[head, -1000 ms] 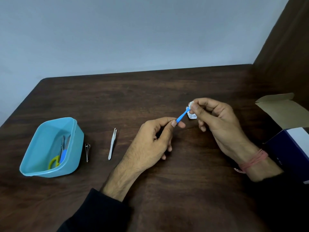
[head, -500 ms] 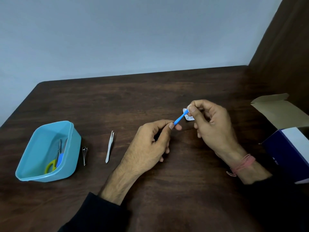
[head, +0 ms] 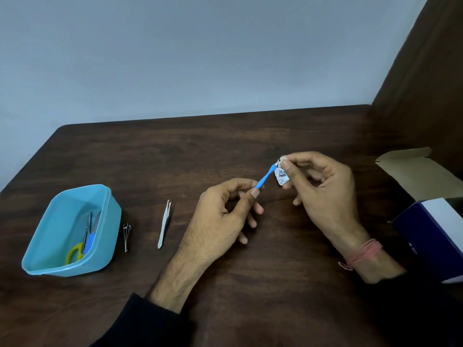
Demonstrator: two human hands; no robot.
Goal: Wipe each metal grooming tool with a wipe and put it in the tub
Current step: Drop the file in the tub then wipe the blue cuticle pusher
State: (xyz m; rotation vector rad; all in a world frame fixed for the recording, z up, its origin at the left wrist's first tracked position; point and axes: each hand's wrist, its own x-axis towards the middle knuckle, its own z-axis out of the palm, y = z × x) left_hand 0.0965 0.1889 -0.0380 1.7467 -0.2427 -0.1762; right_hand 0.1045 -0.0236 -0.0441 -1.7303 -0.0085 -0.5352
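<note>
My left hand [head: 220,219] pinches the lower end of a small blue-handled tool [head: 265,177] above the table's middle. My right hand [head: 323,191] pinches a small white wipe [head: 280,175] folded round the tool's upper tip, which is hidden inside it. A light blue tub [head: 75,231] stands at the left, holding yellow-handled scissors [head: 76,252] and a blue-handled tool [head: 90,240]. Silver nail clippers [head: 127,236] lie just right of the tub. Metal tweezers [head: 164,224] lie on the table between the clippers and my left hand.
The dark wooden table [head: 250,284] ends at a pale wall behind. An open dark blue box [head: 436,221] with a cardboard flap sits at the right edge, beside a brown panel [head: 426,71].
Both hands stay together on the blue tool. My right hand with the wipe has shifted slightly along the tool's tip. The camera view has drifted a little.
</note>
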